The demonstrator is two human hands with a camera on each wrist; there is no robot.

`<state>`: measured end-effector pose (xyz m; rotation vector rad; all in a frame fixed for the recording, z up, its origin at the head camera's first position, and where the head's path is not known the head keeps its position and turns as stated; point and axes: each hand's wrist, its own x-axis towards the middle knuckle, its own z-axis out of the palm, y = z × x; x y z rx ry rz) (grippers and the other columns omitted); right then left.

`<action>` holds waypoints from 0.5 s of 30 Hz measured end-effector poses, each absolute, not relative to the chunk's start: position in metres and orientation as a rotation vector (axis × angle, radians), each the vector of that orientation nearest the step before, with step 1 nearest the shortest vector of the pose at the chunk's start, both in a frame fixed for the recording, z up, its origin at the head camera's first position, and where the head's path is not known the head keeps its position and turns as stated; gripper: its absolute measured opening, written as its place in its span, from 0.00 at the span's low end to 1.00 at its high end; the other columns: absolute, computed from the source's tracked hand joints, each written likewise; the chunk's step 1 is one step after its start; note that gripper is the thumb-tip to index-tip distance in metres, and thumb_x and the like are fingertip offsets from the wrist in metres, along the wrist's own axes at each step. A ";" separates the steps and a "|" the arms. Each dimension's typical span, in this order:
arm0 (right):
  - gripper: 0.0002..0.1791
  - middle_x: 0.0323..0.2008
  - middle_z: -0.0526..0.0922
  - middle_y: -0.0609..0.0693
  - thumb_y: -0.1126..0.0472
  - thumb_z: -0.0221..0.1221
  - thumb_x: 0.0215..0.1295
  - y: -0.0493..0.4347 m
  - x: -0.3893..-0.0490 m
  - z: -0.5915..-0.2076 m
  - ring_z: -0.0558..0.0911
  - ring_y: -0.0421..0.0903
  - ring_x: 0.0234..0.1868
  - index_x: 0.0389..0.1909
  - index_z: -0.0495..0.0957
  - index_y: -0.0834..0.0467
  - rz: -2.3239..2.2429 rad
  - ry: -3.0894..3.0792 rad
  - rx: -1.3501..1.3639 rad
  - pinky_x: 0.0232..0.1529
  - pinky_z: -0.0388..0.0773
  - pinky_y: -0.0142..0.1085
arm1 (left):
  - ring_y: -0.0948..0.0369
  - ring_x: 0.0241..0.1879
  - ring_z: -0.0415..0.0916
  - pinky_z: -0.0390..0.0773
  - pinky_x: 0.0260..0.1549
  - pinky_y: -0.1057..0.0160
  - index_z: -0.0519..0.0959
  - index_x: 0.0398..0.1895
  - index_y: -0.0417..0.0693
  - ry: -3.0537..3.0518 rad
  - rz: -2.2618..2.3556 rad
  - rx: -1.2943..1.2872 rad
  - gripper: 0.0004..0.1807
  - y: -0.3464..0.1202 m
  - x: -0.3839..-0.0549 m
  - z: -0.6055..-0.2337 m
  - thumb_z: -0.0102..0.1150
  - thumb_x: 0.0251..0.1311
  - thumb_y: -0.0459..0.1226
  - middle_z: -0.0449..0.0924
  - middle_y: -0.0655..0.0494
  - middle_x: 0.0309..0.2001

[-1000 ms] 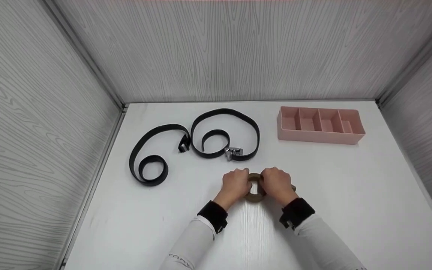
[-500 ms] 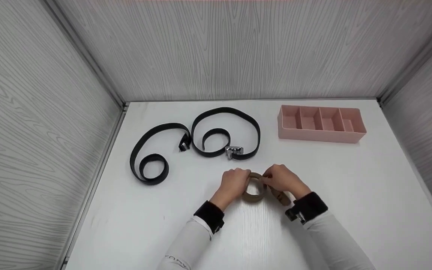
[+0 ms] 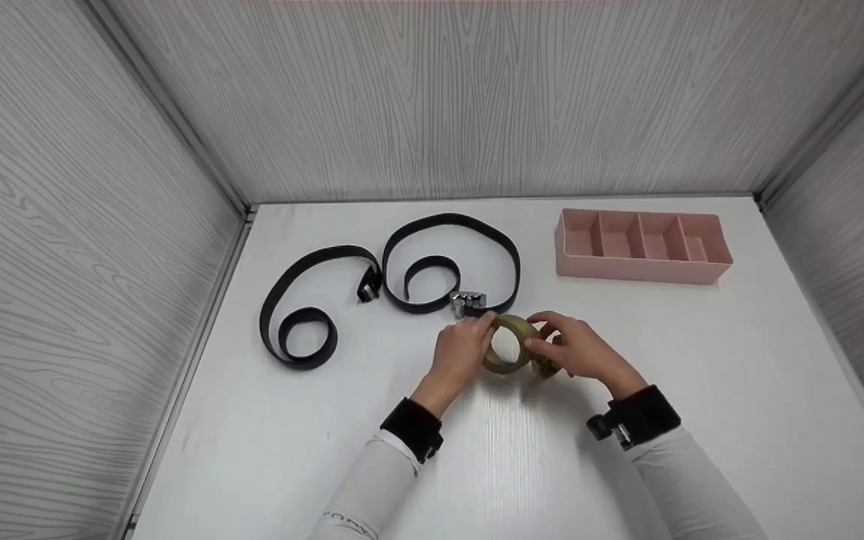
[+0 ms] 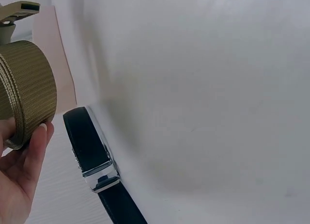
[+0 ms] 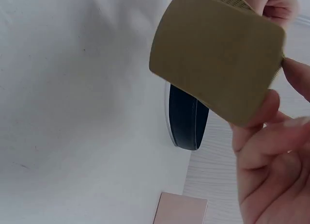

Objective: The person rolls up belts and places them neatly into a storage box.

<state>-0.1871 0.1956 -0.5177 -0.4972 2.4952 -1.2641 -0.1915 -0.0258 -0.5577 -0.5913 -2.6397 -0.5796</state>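
Observation:
An olive webbing belt [image 3: 504, 367], wound into a round coil, is held between both hands over the white table. My left hand [image 3: 460, 349] pinches the coil's left side; in the left wrist view its fingertips grip the lower edge of the woven layers [image 4: 36, 86]. My right hand [image 3: 582, 349] holds the right side of the coil near the buckle. The smooth, flat olive buckle [image 5: 215, 56] fills much of the right wrist view, fingertips at its edge. Part of the coil is hidden behind that buckle.
Two black belts lie on the white table [image 3: 267, 450]: one [image 3: 263, 319] at the left, the other [image 3: 516, 262] with a silver buckle [image 3: 469, 302] just beyond my left hand. A pink tray [image 3: 642, 270] with several compartments stands at the back right. Grey wood-grain walls enclose the table.
The coil has risen and shifted away from my body. My right hand has changed its grip and moved outward, and the buckle end has swung about on the coil's right.

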 end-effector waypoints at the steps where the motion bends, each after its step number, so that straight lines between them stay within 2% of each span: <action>1: 0.26 0.37 0.82 0.53 0.51 0.61 0.68 0.194 -0.186 -0.517 0.79 0.42 0.23 0.61 0.72 0.61 -1.263 2.504 -0.513 0.17 0.74 0.37 | 0.50 0.24 0.82 0.78 0.22 0.54 0.83 0.49 0.49 -2.629 -0.586 -0.591 0.13 -0.026 -0.192 -0.557 0.63 0.61 0.38 0.83 0.50 0.28; 8: 0.29 0.29 0.85 0.42 0.46 0.64 0.63 0.183 -0.180 -0.507 0.80 0.37 0.24 0.60 0.75 0.58 -1.070 2.706 -0.593 0.29 0.75 0.38 | 0.50 0.21 0.80 0.77 0.20 0.55 0.83 0.48 0.48 -2.534 -0.592 -0.603 0.13 -0.027 -0.194 -0.553 0.64 0.59 0.37 0.83 0.51 0.27; 12: 0.29 0.30 0.86 0.44 0.49 0.64 0.64 0.178 -0.176 -0.501 0.83 0.38 0.28 0.62 0.73 0.58 -1.120 2.731 -0.619 0.33 0.79 0.38 | 0.51 0.21 0.81 0.77 0.20 0.55 0.83 0.46 0.48 -2.459 -0.627 -0.594 0.12 -0.029 -0.196 -0.549 0.64 0.59 0.36 0.84 0.50 0.28; 15: 0.28 0.32 0.86 0.49 0.53 0.65 0.64 0.174 -0.173 -0.496 0.85 0.42 0.30 0.62 0.72 0.60 -1.220 2.747 -0.656 0.31 0.81 0.37 | 0.51 0.26 0.83 0.79 0.24 0.55 0.83 0.47 0.46 -2.439 -0.709 -0.566 0.12 -0.029 -0.198 -0.545 0.63 0.60 0.34 0.85 0.50 0.31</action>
